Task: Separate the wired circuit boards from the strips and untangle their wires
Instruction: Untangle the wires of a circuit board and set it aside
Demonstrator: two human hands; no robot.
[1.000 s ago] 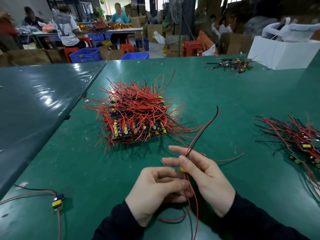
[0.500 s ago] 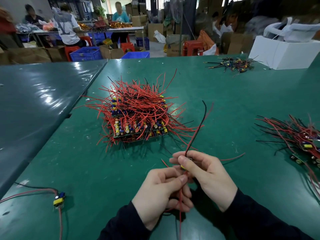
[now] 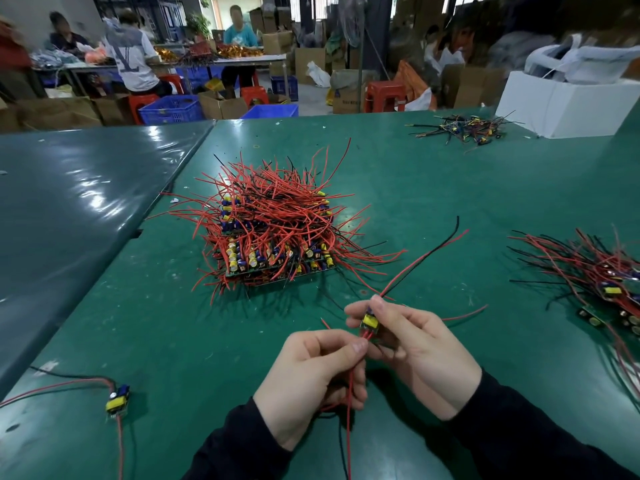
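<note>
My right hand (image 3: 419,351) pinches a small circuit board (image 3: 370,322) with a yellow part, held upright above the green table. A red and a black wire (image 3: 433,252) rise from it toward the upper right. My left hand (image 3: 313,379) is closed on the red wires (image 3: 350,393) that hang down from the board's lower end. Behind my hands sits the stack of board strips (image 3: 273,237), covered in tangled red and black wires. One separated wired board (image 3: 117,400) lies at the near left.
A heap of wired boards (image 3: 599,271) lies at the right edge. Another small pile of boards (image 3: 464,129) sits far right beside a white box (image 3: 568,105). A second table (image 3: 69,195) adjoins on the left. People work at benches in the background.
The board has turned upright in my right hand, showing its yellow part. Its upper wires swung to the right. My left hand slid along the lower red wires, pulling them straight.
</note>
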